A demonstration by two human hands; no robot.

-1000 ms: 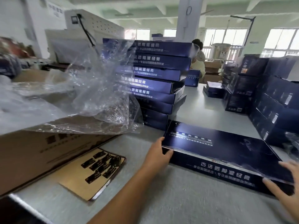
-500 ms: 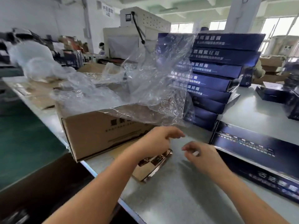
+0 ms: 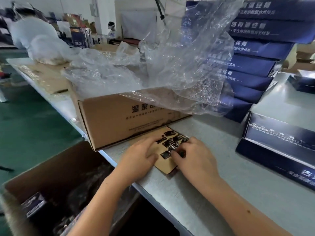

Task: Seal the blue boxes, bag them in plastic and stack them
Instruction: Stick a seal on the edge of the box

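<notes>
The right hand (image 3: 194,160) pinches a sticker (image 3: 173,148) on the card (image 3: 167,165) at the worktop's (image 3: 230,193) front edge. The left hand (image 3: 138,160) lies open, flat on the card. The blue box (image 3: 279,142) lies rightward, nearer the right hand.

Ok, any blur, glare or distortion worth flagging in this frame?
Head view: the wide-angle lens bows the table and tilts the blue box stack; light glints off the plastic bags, veiling part of it; left hand, right hand and sticker card are slightly motion-smeared, so the right one's grip is unreadable; background is soft.
</notes>
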